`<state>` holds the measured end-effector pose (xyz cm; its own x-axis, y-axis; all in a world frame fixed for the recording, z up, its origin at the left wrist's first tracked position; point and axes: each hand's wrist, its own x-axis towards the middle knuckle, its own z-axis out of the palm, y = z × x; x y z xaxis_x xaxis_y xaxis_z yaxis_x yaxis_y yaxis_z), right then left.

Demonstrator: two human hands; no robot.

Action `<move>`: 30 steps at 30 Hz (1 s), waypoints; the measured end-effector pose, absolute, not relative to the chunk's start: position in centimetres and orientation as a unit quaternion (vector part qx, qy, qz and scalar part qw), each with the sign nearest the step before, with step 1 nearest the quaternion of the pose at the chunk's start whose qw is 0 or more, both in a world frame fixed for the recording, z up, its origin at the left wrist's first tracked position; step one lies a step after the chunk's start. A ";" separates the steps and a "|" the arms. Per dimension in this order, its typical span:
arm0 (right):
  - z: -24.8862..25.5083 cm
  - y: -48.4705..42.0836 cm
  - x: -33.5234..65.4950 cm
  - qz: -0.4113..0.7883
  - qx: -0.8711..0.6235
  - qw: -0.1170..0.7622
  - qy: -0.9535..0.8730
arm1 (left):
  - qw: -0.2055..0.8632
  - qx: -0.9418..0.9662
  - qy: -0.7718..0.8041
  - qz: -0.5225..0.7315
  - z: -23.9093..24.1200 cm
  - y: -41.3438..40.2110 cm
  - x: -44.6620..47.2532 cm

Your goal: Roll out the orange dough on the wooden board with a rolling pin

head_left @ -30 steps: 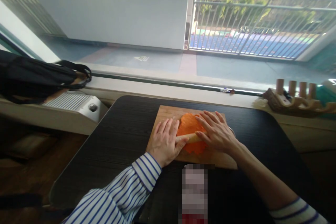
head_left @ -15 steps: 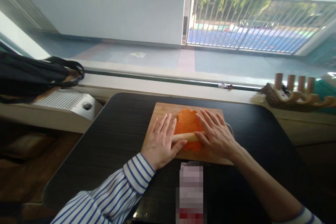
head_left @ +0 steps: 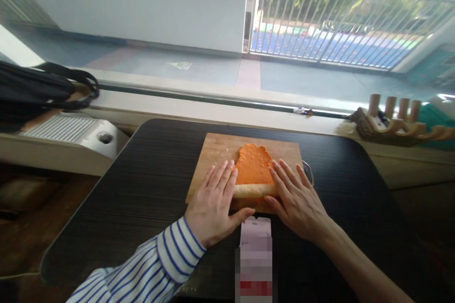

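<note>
A pale wooden rolling pin [head_left: 253, 191] lies crosswise on a sheet of orange dough [head_left: 253, 164], near the dough's close edge. My left hand [head_left: 213, 208] rests flat over the pin's left end, its fingers stretched forward beside the dough. Over the right end lies my right hand [head_left: 300, 203], also flat, with fingers out. Both palms hide the pin's ends. Under the dough is a wooden cutting board [head_left: 209, 154] with a metal handle at its right side. Only a little orange shows on the near side of the pin.
The board sits on a dark table [head_left: 131, 184] with rounded corners. A phone [head_left: 256, 227], partly pixelated, lies in front of the board. Behind are a window sill [head_left: 199, 107], a black bag [head_left: 31, 90] on the left and a wooden holder [head_left: 387, 125] on the right.
The rolling pin and both hands have moved toward me over the dough, so more orange shows beyond the pin. The camera view has shifted slightly.
</note>
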<state>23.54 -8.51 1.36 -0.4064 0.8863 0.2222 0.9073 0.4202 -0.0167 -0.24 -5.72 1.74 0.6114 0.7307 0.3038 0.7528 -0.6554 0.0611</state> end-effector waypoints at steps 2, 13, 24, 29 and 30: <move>1.6 -7.7 23.4 -0.047 -0.550 0.094 -0.828 | 0.030 -0.893 -0.421 -0.155 1.8 -4.9 0.0; 1.5 -10.0 22.9 -0.051 -0.556 0.097 -0.824 | 0.044 -0.906 -0.393 -0.150 1.3 -5.9 -0.6; 0.9 -12.1 22.4 -0.074 -0.556 0.111 -0.820 | 0.063 -0.918 -0.365 -0.139 1.5 -7.2 -1.2; 1.3 -9.8 22.2 -0.060 -0.586 0.115 -0.800 | 0.058 -0.907 -0.391 -0.147 1.5 -5.4 -0.4; 1.3 -9.8 22.1 -0.063 -0.585 0.115 -0.800 | 0.061 -0.907 -0.389 -0.146 1.6 -5.4 -0.4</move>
<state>22.11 -9.81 1.34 -0.2893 0.9219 0.2579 0.9508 0.3080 -0.0346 -0.42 -5.45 1.56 0.6539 0.6891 0.3123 0.7245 -0.6892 0.0036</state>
